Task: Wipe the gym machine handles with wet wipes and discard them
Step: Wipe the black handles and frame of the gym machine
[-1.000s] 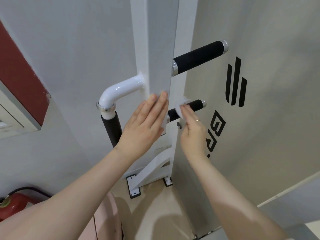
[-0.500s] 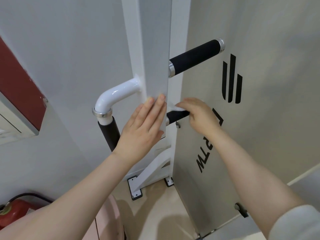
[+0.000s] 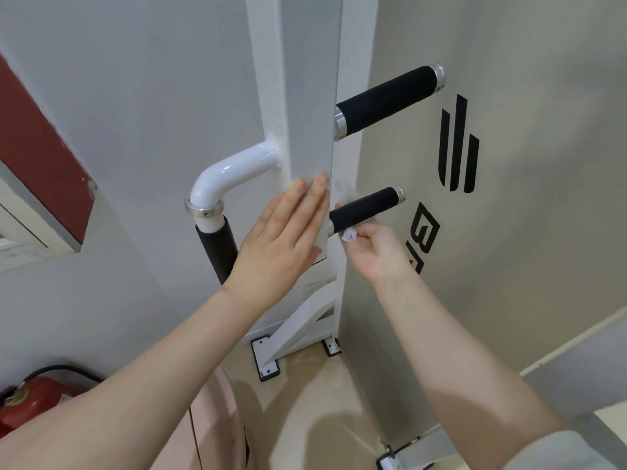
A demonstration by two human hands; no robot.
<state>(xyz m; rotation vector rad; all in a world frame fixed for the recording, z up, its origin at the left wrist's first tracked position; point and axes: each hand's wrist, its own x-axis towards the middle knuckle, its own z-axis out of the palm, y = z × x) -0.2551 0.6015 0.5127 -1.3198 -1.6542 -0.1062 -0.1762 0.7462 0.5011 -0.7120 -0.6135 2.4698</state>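
Your left hand [image 3: 281, 239] lies flat against the white post [image 3: 305, 96], fingers straight and together, fingertips [image 3: 320, 180] reaching up near the post's right edge. It holds nothing; it only presses on the post's face.

Your right hand [image 3: 376, 251] sits just right of the post, below the lower grip [image 3: 364, 209]. Its fingers are curled and pinch a bunched white wipe [image 3: 349, 235] against the underside of that grip, close to where the grip meets the post. A blurred bit of white also shows above the grip next to the post; you cannot tell whether it is part of the same wipe.

The lower grip is black foam with a silver end cap and sticks out to the right of the post, angled upward. The upper grip [image 3: 386, 98], longer and also black with silver collars, juts out to the right of the post higher up, well apart from both hands.

Left of the post, a white elbow tube [image 3: 230, 174] bends down into a third black grip [image 3: 217, 252], partly hidden behind your left wrist.

At the post's foot, white braces [image 3: 298, 327] are bolted to the beige floor [image 3: 322, 401]. Right of the post stands a pale panel [image 3: 509, 232] with black lettering. Far left of the post, low down, a red extinguisher [image 3: 30, 401] shows.
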